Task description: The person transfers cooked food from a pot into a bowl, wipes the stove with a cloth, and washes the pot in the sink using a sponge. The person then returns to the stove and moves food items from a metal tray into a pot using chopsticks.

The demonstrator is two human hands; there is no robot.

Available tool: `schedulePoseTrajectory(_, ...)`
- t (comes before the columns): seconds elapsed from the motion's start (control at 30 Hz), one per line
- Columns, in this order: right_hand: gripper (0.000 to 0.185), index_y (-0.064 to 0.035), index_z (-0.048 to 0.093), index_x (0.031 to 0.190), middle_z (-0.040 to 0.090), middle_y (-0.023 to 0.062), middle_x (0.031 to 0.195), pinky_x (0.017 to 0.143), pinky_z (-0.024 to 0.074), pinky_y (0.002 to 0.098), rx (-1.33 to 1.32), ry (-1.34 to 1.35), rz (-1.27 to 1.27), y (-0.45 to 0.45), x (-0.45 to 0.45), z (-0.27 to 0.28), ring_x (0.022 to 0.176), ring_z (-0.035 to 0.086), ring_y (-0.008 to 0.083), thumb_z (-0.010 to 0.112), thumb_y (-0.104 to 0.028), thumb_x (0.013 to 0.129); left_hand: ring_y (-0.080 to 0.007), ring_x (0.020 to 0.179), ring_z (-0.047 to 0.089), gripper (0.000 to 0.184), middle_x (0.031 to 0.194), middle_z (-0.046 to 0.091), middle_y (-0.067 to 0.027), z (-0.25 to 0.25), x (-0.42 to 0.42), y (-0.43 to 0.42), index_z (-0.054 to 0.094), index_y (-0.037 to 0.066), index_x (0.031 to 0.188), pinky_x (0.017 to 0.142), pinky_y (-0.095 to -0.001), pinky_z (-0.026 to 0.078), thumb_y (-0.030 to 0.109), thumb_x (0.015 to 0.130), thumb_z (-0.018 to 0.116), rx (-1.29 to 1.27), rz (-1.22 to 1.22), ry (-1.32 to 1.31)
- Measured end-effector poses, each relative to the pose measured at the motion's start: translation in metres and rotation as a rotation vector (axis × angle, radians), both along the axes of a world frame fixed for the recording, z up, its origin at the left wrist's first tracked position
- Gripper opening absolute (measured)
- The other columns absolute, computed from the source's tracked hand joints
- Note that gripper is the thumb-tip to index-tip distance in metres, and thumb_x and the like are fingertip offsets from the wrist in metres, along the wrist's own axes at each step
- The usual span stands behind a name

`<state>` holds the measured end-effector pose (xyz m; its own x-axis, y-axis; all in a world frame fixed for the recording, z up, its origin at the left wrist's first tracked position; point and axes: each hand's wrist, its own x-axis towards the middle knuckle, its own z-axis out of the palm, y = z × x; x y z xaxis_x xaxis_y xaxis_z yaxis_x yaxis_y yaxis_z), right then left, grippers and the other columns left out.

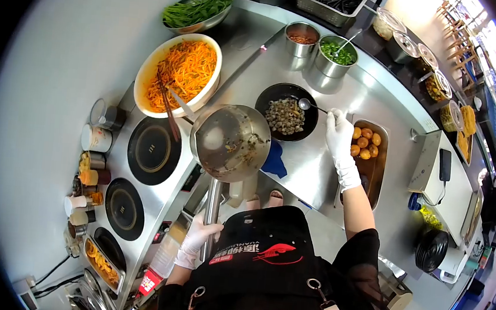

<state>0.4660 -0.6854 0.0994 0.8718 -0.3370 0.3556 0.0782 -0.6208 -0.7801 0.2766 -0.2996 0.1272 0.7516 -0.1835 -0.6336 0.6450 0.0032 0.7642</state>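
My gloved left hand [198, 236] is wrapped round the long metal handle of a saucepan [226, 136]. The pan is tilted, and bits of food and green scraps cling to its inside. My gloved right hand [339, 133] grips the handle of a small metal spoon [305, 103], whose bowl hangs over the right side of a black bowl [268, 92]. Small greyish-brown food pieces [285, 116], perhaps shellfish meat, lie in that bowl. The saucepan's rim reaches close to the black bowl's lower left edge.
Shredded carrot fills a white bowl [142, 88] with chopsticks at the left. Beside it are two round black hobs [154, 150]. A pot of chopped greens [332, 67] stands behind; brown eggs [365, 142] sit in a metal tray [382, 171] at right. A blue cloth [275, 160] lies by the saucepan.
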Motion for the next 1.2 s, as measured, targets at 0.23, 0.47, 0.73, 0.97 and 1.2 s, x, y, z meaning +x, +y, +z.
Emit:
schedulePoseTrajectory(0.23, 0.016, -0.0025, 0.064, 0.100, 0.065, 0.0154, 0.073, 0.066, 0.0511, 0.0329, 0.060, 0.002, 0.025, 0.007, 0.007, 0.006, 0.068, 0.066, 0.0256, 0.054, -0.013, 0.093, -0.0133, 0.050, 0.056, 0.015, 0.064, 0.058, -0.0059, -0.001, -0.004, -0.002, 0.055, 0.001, 0.086, 0.047, -0.0267, 0.046, 0.002, 0.076, 0.066, 0.023, -0.019, 0.014)
schedulePoseTrajectory(0.47, 0.018, -0.0015, 0.063, 0.102, 0.066, 0.0147, 0.072, 0.067, 0.0518, 0.0356, 0.091, 0.077, 0.054, 0.014, 0.022, -0.003, 0.069, 0.067, 0.0289, 0.053, -0.014, 0.092, -0.0159, 0.048, 0.055, 0.028, 0.065, 0.056, -0.0071, -0.005, -0.004, -0.006, 0.051, -0.004, 0.103, 0.045, -0.0285, 0.046, -0.002, 0.077, 0.061, -0.022, 0.004, 0.050)
schedulePoseTrajectory(0.73, 0.016, 0.0006, 0.063, 0.093, 0.066, 0.0095, 0.063, 0.060, 0.0504, 0.0286, 0.400, 0.071, -0.057, 0.004, 0.021, -0.019, 0.058, 0.064, 0.0169, 0.052, -0.010, 0.092, -0.0158, 0.049, 0.054, 0.026, 0.065, 0.055, -0.0071, 0.003, -0.002, -0.017, 0.052, -0.003, 0.103, 0.045, -0.0286, 0.045, 0.000, 0.078, 0.061, -0.067, 0.078, 0.067)
schedulePoseTrajectory(0.97, 0.018, 0.0048, 0.058, 0.090, 0.067, 0.0123, 0.071, 0.058, 0.0510, 0.0247, 0.806, 0.144, -0.138, -0.009, 0.021, -0.012, 0.058, 0.061, 0.0137, 0.047, -0.008, 0.096, -0.0158, 0.049, 0.053, 0.026, 0.065, 0.054, -0.0066, 0.005, 0.001, -0.020, 0.051, -0.003, 0.103, 0.046, -0.0286, 0.045, 0.002, 0.079, 0.061, -0.083, 0.065, 0.065)
schedulePoseTrajectory(1.2, 0.016, 0.0039, 0.056, 0.094, 0.066, 0.0130, 0.072, 0.061, 0.0493, 0.0249, 0.841, 0.087, -0.091, -0.013, 0.018, -0.010, 0.060, 0.059, 0.0149, 0.045, -0.007, 0.097, -0.0165, 0.049, 0.054, 0.027, 0.065, 0.055, -0.0080, 0.004, 0.001, -0.018, 0.049, -0.002, 0.104, 0.045, -0.0294, 0.045, 0.000, 0.080, 0.061, -0.106, 0.056, 0.092)
